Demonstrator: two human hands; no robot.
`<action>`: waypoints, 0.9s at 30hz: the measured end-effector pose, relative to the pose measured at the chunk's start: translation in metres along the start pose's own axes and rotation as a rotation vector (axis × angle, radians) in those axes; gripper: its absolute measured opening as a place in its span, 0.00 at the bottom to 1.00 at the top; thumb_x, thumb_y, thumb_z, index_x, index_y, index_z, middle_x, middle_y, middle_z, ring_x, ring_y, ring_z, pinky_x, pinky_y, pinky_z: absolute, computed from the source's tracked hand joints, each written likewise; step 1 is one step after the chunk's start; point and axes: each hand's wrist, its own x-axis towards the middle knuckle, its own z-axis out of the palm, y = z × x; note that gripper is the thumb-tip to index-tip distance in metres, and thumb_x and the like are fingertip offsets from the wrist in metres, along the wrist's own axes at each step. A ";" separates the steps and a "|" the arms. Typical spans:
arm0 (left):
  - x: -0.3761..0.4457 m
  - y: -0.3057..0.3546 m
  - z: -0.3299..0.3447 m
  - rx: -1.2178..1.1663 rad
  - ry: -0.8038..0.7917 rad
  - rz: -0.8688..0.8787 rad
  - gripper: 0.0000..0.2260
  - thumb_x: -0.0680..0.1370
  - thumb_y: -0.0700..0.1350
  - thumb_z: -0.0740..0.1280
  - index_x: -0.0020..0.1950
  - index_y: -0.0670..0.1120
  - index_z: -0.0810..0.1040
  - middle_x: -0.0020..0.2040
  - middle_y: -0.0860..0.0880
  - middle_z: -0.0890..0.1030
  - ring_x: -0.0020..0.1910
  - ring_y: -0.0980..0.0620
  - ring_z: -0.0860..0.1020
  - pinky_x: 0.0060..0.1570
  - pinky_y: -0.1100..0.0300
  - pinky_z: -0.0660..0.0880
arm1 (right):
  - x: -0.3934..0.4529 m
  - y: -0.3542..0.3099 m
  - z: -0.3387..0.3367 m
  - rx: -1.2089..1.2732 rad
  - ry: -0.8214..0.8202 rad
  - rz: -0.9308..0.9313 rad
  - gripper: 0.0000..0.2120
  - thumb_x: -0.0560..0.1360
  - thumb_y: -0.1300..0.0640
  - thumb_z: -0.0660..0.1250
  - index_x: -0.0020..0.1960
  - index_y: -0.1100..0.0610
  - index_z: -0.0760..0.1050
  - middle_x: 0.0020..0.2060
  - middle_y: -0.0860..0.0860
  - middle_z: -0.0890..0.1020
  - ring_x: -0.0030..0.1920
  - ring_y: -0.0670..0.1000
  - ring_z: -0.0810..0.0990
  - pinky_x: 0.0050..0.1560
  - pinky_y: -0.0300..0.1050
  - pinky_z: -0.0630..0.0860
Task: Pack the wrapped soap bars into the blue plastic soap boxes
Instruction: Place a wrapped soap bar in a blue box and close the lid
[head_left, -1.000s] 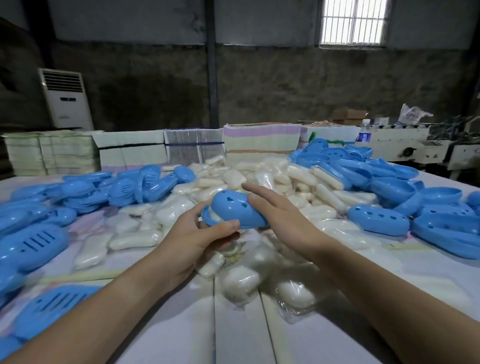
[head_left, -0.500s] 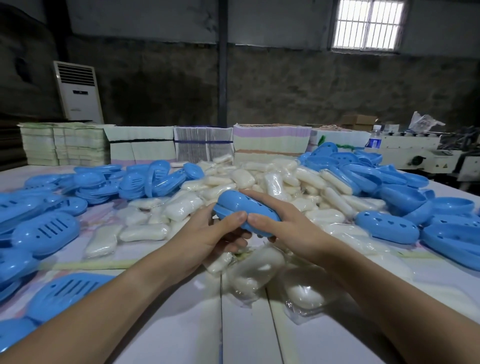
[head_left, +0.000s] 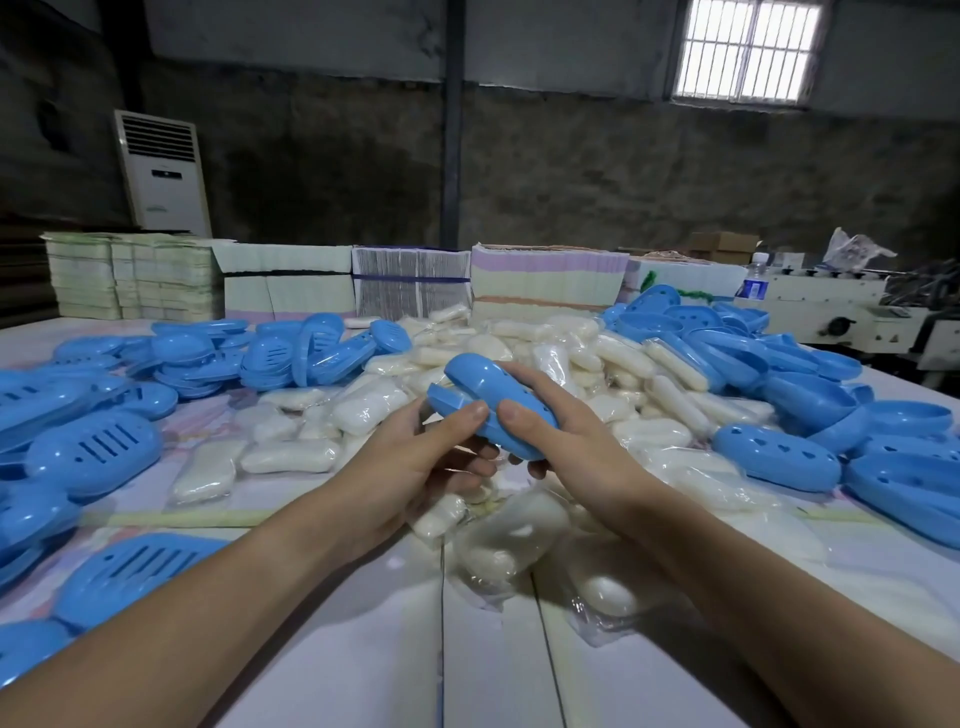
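Note:
Both hands hold one blue plastic soap box (head_left: 483, 387) above the table's middle, its two halves pressed together and tilted up to the left. My left hand (head_left: 415, 462) grips its lower left edge with the thumb on top. My right hand (head_left: 566, 441) wraps its right side, thumb on the lid. Whether a soap bar is inside cannot be seen. A heap of wrapped white soap bars (head_left: 519, 530) lies under and beyond my hands.
Blue box lids with slots (head_left: 93, 452) pile up on the left; blue box halves and a shut box (head_left: 776, 457) lie on the right. Stacks of flat cartons (head_left: 545, 280) line the far table edge. A white machine (head_left: 841, 312) stands at the right.
The soap box has been turned and lifted a little, and the halves have closed further together. Both hands shifted their grip around it.

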 end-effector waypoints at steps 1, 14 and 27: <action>0.000 0.000 0.000 -0.011 -0.001 -0.005 0.25 0.67 0.55 0.73 0.58 0.41 0.78 0.42 0.42 0.83 0.41 0.47 0.82 0.38 0.60 0.81 | 0.000 0.000 -0.001 0.003 -0.004 0.006 0.22 0.73 0.41 0.65 0.67 0.39 0.72 0.50 0.44 0.80 0.42 0.38 0.78 0.41 0.31 0.73; -0.001 0.001 -0.006 0.186 -0.068 -0.005 0.22 0.70 0.61 0.72 0.57 0.48 0.80 0.43 0.47 0.84 0.41 0.48 0.83 0.43 0.58 0.81 | -0.003 -0.001 -0.002 -0.101 -0.055 -0.031 0.20 0.75 0.40 0.62 0.68 0.35 0.70 0.58 0.35 0.77 0.55 0.36 0.78 0.48 0.30 0.73; -0.007 0.007 0.000 0.378 -0.153 0.011 0.25 0.74 0.61 0.63 0.63 0.45 0.76 0.45 0.44 0.82 0.42 0.48 0.81 0.42 0.62 0.79 | -0.003 -0.003 -0.008 -0.069 -0.100 -0.035 0.18 0.75 0.46 0.63 0.65 0.41 0.75 0.49 0.38 0.82 0.43 0.41 0.80 0.43 0.35 0.76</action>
